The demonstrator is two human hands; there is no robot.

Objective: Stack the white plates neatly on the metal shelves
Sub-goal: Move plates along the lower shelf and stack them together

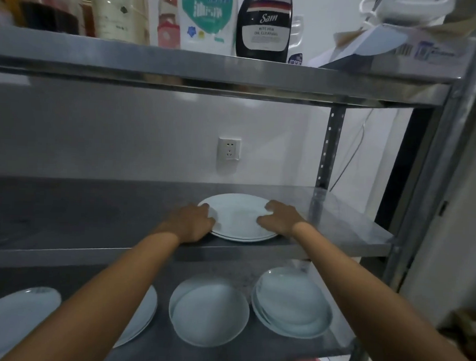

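Note:
A small stack of white plates (238, 217) rests on the middle metal shelf (352, 226), near its front edge. My left hand (192, 223) grips the stack's left rim, fingers over the top plate. On the right rim lies my right hand (281, 217), fingers curled over the edge. The shelf below (251, 350) carries more white plates: a pile at the centre (209, 314), a pile at the right (291, 302), one at the far left (12, 315), and another (143, 315) partly hidden by my left forearm.
The top shelf (209, 67) holds bottles, among them a black oil cleaner bottle (264, 26) and a white detergent bottle (207, 18), plus boxes at the right. A wall socket (228, 148) sits behind the middle shelf. Upright posts (328, 146) stand at the right.

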